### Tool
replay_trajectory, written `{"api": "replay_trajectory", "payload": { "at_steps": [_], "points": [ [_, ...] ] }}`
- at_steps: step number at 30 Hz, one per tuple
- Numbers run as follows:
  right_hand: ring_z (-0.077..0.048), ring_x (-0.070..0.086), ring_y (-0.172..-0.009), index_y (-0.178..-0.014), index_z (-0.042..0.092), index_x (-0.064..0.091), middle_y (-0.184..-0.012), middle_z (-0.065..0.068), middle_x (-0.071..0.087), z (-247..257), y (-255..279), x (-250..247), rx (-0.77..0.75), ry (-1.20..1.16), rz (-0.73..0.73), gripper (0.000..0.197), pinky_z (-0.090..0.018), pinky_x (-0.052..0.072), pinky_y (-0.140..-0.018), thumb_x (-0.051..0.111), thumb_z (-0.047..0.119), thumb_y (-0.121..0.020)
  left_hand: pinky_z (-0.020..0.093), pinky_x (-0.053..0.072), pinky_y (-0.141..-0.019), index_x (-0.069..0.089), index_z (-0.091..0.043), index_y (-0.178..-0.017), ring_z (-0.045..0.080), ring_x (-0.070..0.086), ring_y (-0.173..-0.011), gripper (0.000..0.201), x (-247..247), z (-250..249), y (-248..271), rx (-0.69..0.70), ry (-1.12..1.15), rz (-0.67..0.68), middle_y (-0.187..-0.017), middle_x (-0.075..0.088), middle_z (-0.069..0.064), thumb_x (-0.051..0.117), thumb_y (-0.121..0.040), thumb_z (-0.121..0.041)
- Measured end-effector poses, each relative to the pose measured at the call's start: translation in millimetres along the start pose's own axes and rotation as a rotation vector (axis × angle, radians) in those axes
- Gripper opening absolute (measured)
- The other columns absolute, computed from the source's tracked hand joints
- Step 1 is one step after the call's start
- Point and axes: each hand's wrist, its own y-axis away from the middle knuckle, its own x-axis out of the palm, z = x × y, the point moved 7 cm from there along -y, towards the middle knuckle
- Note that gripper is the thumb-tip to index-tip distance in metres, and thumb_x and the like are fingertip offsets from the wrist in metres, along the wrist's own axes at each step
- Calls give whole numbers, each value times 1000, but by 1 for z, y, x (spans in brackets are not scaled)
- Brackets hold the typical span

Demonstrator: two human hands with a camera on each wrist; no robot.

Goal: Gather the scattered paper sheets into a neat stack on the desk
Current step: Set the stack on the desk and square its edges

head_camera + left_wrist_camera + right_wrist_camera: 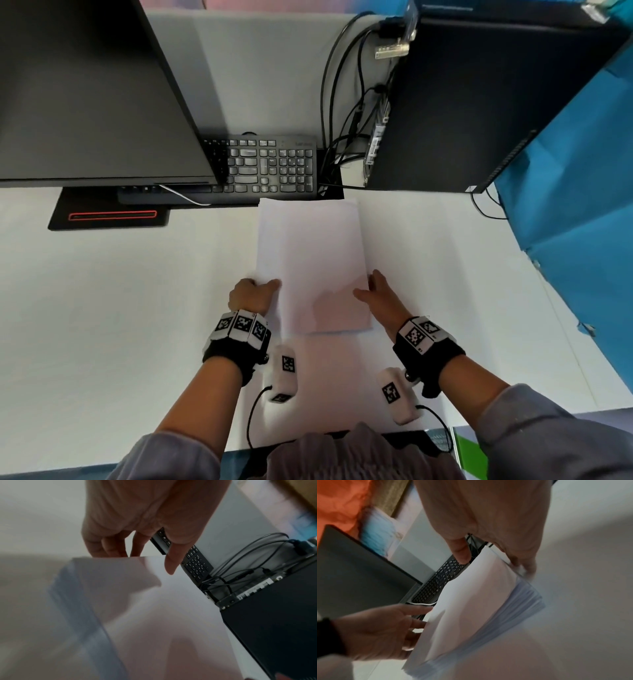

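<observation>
- Head view: the stack of white paper sheets (310, 260) is in the middle of the white tabletop (102, 308), in front of the person; its far edge is just beside the black keyboard (270, 164).
- The left hand (251, 296) holds the left edge of the stack near the lower corner, with the thumb on top and the fingers curled under the edge. The right hand (375, 293) holds the right edge, thumb on top of the paper.
- The near end of the stack looks lifted from the tabletop, and one more sheet (329, 377) lies flat below it.
- A dark monitor (85, 92) stands at the left on a black base (109, 214); a black computer case (479, 109) with cables (342, 102) stands at the right. A blue cloth (575, 205) covers the right side, and a pale partition wall (260, 68) is behind.
- Left wrist view: the left hand (137, 520) has its fingers (106, 547) behind the edge of the paper stack (154, 615) and the thumb over the top sheet. The keyboard (195, 562) and the computer case (274, 615) are behind. The picture is blurred.
- Right wrist view: the right hand (496, 520) has its grip closed on the stack (471, 601), thumb on top and fingers at the edge below; many sheet edges show at the side. The left hand (382, 631) holds the opposite edge. The monitor (354, 572), the keyboard (440, 580) and something orange (339, 504) are behind.
</observation>
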Motion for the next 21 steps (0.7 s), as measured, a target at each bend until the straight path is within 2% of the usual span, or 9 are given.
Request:
{"api": "replay_trajectory", "payload": {
  "at_steps": [3,4,6,9,12,15,16,19,21],
  "points": [
    [-16,32,-138,-145,13,19,-151,3,28,-8,-6,1,16,-36,57,100,-39,22,-118,64,55,-67,39,41,-100,54,2,-123,37,49,-120,69,-2,-2,0,10,29,-34,-130,54,22,61,-77,-49],
    [-13,29,-138,-143,19,19,-146,9,26,-5,-2,2,16,-80,67,88,-34,19,-118,62,53,-74,39,39,-103,50,0,-128,35,47,-124,73,0,-6,4,72,94,-9,-134,52,20,60,-75,-51],
    [-10,16,-143,-151,17,1,-153,10,15,-2,5,9,36,-157,116,77,-30,13,-118,50,33,-95,37,33,-110,41,-7,-138,28,43,-132,84,4,-8,14,155,210,67,-142,48,9,54,-70,-56],
    [-9,9,-146,-151,19,-6,-159,8,3,-9,2,9,27,-168,151,71,-27,10,-117,42,24,-99,40,28,-114,34,-12,-145,24,38,-137,86,7,-2,14,172,224,107,-149,41,5,48,-73,-58],
    [-8,11,-146,-151,19,-4,-159,8,6,-12,-4,6,19,-159,150,69,-26,12,-117,41,24,-100,42,33,-111,44,-16,-137,23,45,-131,85,6,4,7,168,198,106,-142,51,2,45,-66,-62],
    [-12,16,-146,-152,19,1,-159,4,12,-5,-14,-1,-11,-112,105,67,-33,13,-121,42,25,-99,37,41,-100,59,-18,-111,22,57,-112,63,-2,-5,3,193,181,89,-123,64,-2,47,-66,-61],
    [-13,17,-146,-152,19,3,-159,3,13,0,-20,-2,-22,-108,91,67,-35,13,-121,43,25,-99,38,42,-99,59,-18,-109,23,58,-111,64,-4,-11,-2,206,185,91,-120,65,-1,48,-65,-62],
    [-14,17,-146,-152,21,6,-160,3,14,25,-38,-2,-37,-51,97,66,-37,13,-121,43,29,-98,36,28,-114,41,-12,-141,24,40,-136,71,-6,-32,-19,230,203,129,-145,46,4,56,-82,-48],
    [-14,16,-146,-152,20,5,-160,3,13,39,-51,0,-32,-40,99,66,-36,13,-121,42,31,-99,30,22,-115,28,-11,-148,20,29,-142,69,-6,-44,-34,217,233,153,-154,31,5,58,-90,-33]
  ]
}}
